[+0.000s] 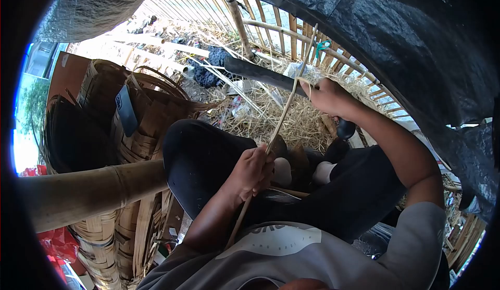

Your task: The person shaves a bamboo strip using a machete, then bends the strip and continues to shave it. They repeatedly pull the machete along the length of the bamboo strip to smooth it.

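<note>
A long, thin bamboo strip (284, 114) runs diagonally from near my stomach up toward the slatted fence. Around its lower part my left hand (252, 173) is closed, above my lap. My right hand (327, 100) is closed on the handle of a large dark-bladed knife (265, 75), whose black handle end shows below the palm. The blade points left and crosses behind the strip. At the right hand's fingers, a thin pale sliver curls beside the strip. Shavings (297, 118) lie on the ground beyond my feet.
A thick bamboo pole (94, 193) juts in from the left, against my knee. Woven baskets (140, 134) stand at the left with a blue phone-like object (126, 111) on one. A slatted bamboo fence (284, 32) and dark tarp (380, 35) enclose the far and right sides.
</note>
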{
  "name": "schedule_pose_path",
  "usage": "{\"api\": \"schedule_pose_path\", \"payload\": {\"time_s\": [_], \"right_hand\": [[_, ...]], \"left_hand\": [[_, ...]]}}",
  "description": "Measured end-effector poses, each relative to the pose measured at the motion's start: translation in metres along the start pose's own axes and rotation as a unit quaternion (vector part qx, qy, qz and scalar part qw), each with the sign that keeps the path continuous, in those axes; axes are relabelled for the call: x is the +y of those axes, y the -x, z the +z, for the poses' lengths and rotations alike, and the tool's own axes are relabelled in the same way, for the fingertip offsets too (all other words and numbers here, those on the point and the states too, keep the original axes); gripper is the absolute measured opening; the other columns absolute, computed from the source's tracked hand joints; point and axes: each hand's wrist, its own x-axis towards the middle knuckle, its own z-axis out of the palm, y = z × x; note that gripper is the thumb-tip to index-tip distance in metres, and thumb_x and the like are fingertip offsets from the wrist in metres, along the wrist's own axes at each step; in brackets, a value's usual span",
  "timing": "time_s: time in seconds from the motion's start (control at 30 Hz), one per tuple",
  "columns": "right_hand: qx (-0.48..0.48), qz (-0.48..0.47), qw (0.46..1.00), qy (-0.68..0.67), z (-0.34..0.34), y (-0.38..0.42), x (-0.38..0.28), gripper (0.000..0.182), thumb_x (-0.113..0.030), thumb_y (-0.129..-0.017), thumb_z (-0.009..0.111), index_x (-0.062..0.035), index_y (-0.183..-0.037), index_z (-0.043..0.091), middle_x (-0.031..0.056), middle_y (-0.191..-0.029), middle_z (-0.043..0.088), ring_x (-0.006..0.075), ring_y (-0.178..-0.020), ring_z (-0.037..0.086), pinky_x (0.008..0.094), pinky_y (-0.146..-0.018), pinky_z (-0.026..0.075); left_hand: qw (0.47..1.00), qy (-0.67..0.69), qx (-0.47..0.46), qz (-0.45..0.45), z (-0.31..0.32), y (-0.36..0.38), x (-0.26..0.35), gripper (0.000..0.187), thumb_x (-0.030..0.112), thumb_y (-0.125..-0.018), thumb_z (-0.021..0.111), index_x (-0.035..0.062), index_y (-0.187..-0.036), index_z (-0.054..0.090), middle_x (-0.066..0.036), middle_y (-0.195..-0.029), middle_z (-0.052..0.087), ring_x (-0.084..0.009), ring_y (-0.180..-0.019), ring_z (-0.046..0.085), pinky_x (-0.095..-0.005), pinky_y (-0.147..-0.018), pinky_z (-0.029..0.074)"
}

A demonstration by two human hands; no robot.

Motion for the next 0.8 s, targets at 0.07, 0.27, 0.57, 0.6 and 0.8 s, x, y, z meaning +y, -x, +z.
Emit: {"api": "schedule_pose_path", "payload": {"time_s": [0.07,0.27,0.57,0.6,0.8], "right_hand": [[-0.015,0.045,0.999,-0.013,-0.01,0.006,-0.006,0.071,-0.059,-0.098,0.041,0.0007,-0.061,0.052,0.0073,-0.051,0.052,0.0173,-0.038,0.052,0.0369,-0.036,0.043],[0.032,0.071,0.995,-0.06,-0.027,-0.001,0.006,0.068,-0.062,-0.098,0.042,-0.0037,-0.063,0.048,0.0023,-0.049,0.046,0.0139,-0.037,0.049,0.0329,-0.036,0.043],[0.054,0.062,0.996,-0.016,-0.036,-0.007,0.01,0.076,-0.068,-0.096,0.039,-0.002,-0.062,0.054,0.0029,-0.047,0.048,0.0161,-0.035,0.051,0.0344,-0.035,0.044],[0.059,0.066,0.996,-0.028,-0.037,-0.004,0.006,0.073,-0.068,-0.096,0.042,-0.0013,-0.068,0.053,0.0016,-0.047,0.046,0.0148,-0.035,0.049,0.0333,-0.035,0.042],[-0.014,-0.001,0.999,0.043,0.001,0.017,-0.01,0.064,-0.062,-0.094,0.055,-0.0033,-0.067,0.054,0.0033,-0.051,0.051,0.0136,-0.039,0.051,0.0322,-0.039,0.041]], "left_hand": [[1.0,0.01,-0.007,0.002,-0.002,-0.002,-0.005,0.043,0.04,-0.108,0.031,0.01,-0.08,0.043,0.002,-0.05,0.034,-0.0084,-0.032,0.031,-0.0237,-0.027,0.025],[1.0,-0.009,-0.001,0.002,-0.001,-0.001,-0.004,0.043,0.04,-0.108,0.031,0.0103,-0.079,0.043,0.003,-0.05,0.034,-0.0086,-0.032,0.029,-0.0244,-0.027,0.024],[1.0,0.001,-0.009,-0.006,-0.002,0.0,-0.007,0.042,0.04,-0.108,0.031,0.0102,-0.08,0.043,0.002,-0.05,0.034,-0.0086,-0.03,0.028,-0.0244,-0.027,0.023],[1.0,-0.001,-0.007,0.0,0.0,-0.002,-0.005,0.042,0.04,-0.108,0.031,0.0104,-0.08,0.043,0.003,-0.05,0.034,-0.0085,-0.03,0.028,-0.0243,-0.026,0.023],[0.998,0.027,0.0,-0.05,-0.003,0.001,0.002,0.042,0.039,-0.107,0.031,0.0123,-0.077,0.043,0.004,-0.05,0.033,-0.0081,-0.03,0.028,-0.0239,-0.026,0.023]]}}
